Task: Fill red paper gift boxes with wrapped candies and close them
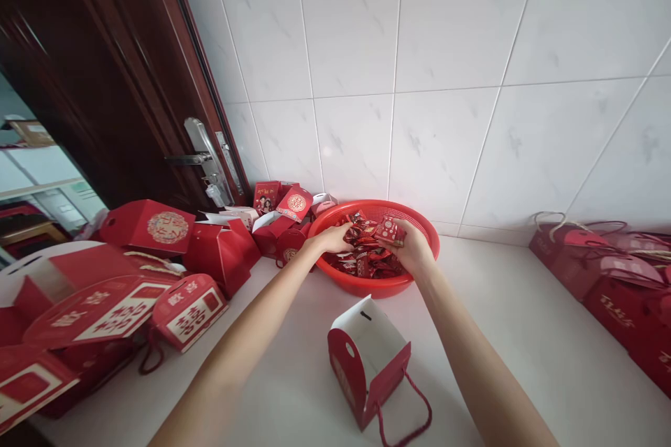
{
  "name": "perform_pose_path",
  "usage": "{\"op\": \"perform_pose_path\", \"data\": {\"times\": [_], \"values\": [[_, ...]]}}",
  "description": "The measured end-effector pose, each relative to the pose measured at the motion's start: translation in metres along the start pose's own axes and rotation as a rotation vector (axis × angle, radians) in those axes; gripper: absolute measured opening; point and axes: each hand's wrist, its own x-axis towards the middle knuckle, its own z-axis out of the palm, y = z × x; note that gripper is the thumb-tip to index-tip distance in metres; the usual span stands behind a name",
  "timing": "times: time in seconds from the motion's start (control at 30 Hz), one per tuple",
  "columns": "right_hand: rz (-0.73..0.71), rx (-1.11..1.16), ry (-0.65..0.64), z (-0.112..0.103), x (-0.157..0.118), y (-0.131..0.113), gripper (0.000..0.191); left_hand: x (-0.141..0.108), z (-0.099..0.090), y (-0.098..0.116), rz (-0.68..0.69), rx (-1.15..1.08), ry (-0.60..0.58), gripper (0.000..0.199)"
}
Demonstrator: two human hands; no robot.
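1. Packets (363, 264), small and mostly red, heaped inside a round red basket (361, 288) on a white tabletop (277, 384), close to a pale tiled wall (445, 28).
2. Left hand (336, 239) — over the basket's left side, fingertips down among the packets; firm grasp or loose touch, impossible to tell.
3. Right hand (414, 250) — at the basket's right side, fingers closed on a red packet (388, 230) above the heap.
4. Between the forearms, just in front of the basket: an open red box (388, 383), white inside, with a red cord handle (427, 420) trailing onto the tabletop.
5. At left, crowded red gift boxes (149, 225), several with gold or white designs, near a dark door (105, 49) with a metal handle (207, 157).
6. At far right, more red packaging (602, 286) with cord handles.
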Motion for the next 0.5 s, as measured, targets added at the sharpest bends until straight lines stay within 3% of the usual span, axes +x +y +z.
{"op": "perform_pose_path", "data": {"times": [0.07,0.13,0.2,0.3,0.43,0.5], "values": [[-0.013,0.009,0.005,-0.001,0.001,0.001,0.005,0.006,0.000,-0.001,0.008,-0.020,0.000,0.079],[-0.019,0.014,0.020,-0.001,0.001,0.001,0.002,0.011,-0.001,-0.002,-0.001,-0.033,0.014,0.079],[-0.020,0.015,0.026,-0.001,0.001,0.002,0.003,0.016,-0.001,-0.003,-0.014,-0.050,0.049,0.061],[-0.017,0.012,0.021,0.000,0.001,0.002,0.004,0.023,0.000,-0.004,-0.019,-0.105,0.135,0.018],[-0.023,0.010,0.008,0.000,0.002,0.002,0.002,0.024,-0.001,-0.004,-0.012,-0.255,0.238,0.046],[-0.029,0.010,0.008,0.000,0.003,0.003,0.003,0.020,-0.002,-0.002,0.009,-0.351,0.249,0.051]]}}
